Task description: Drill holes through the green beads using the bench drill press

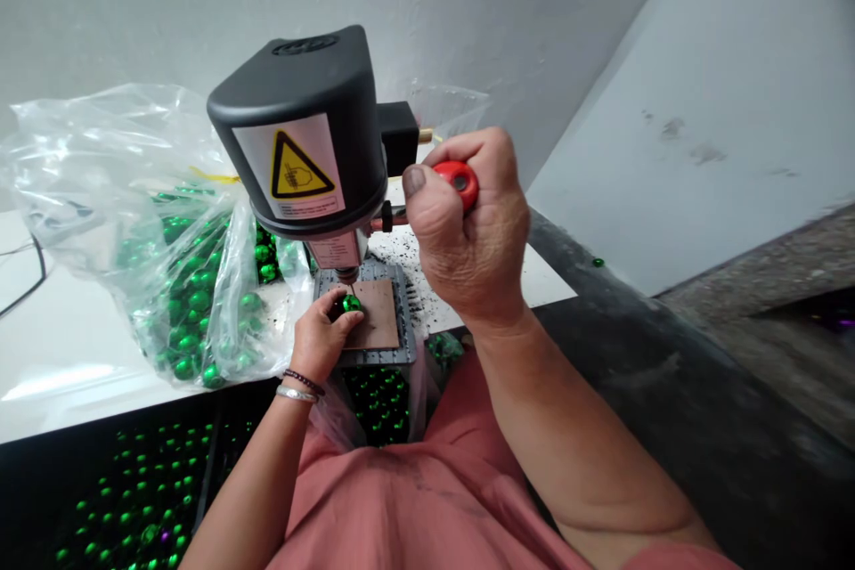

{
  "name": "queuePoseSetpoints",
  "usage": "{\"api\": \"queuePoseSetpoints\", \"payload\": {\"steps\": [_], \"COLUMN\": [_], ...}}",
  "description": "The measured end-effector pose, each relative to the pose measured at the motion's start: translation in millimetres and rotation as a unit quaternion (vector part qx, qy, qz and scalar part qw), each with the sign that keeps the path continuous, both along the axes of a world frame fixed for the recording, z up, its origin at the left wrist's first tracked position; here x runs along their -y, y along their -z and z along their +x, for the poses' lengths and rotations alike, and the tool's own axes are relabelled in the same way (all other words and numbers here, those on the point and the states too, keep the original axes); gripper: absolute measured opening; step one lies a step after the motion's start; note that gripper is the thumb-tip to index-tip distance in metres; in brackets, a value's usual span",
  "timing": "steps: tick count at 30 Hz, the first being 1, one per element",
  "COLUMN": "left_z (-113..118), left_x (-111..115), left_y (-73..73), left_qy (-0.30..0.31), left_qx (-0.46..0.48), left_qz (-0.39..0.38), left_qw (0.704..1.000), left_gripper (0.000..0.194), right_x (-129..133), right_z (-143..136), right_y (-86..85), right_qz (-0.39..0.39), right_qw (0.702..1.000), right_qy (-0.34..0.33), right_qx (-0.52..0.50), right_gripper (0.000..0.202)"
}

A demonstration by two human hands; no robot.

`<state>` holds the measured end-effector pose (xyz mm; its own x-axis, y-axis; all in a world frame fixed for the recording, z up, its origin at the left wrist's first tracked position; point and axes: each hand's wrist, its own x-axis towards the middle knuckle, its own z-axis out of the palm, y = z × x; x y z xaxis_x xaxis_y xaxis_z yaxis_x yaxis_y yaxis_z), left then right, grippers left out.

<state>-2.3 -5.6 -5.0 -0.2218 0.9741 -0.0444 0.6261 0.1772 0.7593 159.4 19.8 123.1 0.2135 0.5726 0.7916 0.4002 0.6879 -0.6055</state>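
Observation:
My left hand [321, 331] pinches a shiny green ball [351, 304] between thumb and fingers. The ball rests on a brown board [378, 312] on the grey base plate of a small drill press [300, 125]. Right above the ball is the thin drill bit [353, 288]; whether it touches the ball I cannot tell. My right hand [471, 223] is closed around the red knob [460, 184] of the press lever, to the right of the black motor cover. A yellow warning label is on the front of that cover.
A clear plastic bag [134, 223] of green balls lies on the white table [53, 374] at left. More green balls [134, 499] fill a dark container below. Dark shavings [419, 285] litter the table by the press. One ball [598, 262] lies on the floor near the wall.

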Motion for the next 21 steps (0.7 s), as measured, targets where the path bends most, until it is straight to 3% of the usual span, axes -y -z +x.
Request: {"api": "queuePoseSetpoints", "payload": {"steps": [11, 21], "left_z": [-6.2, -6.3], "left_x": [-11.9, -9.8], "left_y": [8.1, 5.6], "left_qy": [0.077, 0.087], "left_qx": [-0.075, -0.093], "left_qz": [0.038, 0.032], "left_qw": [0.993, 0.991], "left_gripper": [0.042, 0.039], "right_x": [-0.4, 11.6], "right_z": [0.7, 4.9], "right_y": [2.5, 16.5], "right_qz": [0.016, 0.051], "right_qw": [1.0, 0.996], "right_qy": [-0.009, 0.046], "right_qx": [-0.008, 0.061], "right_gripper": [0.02, 0.012]}}
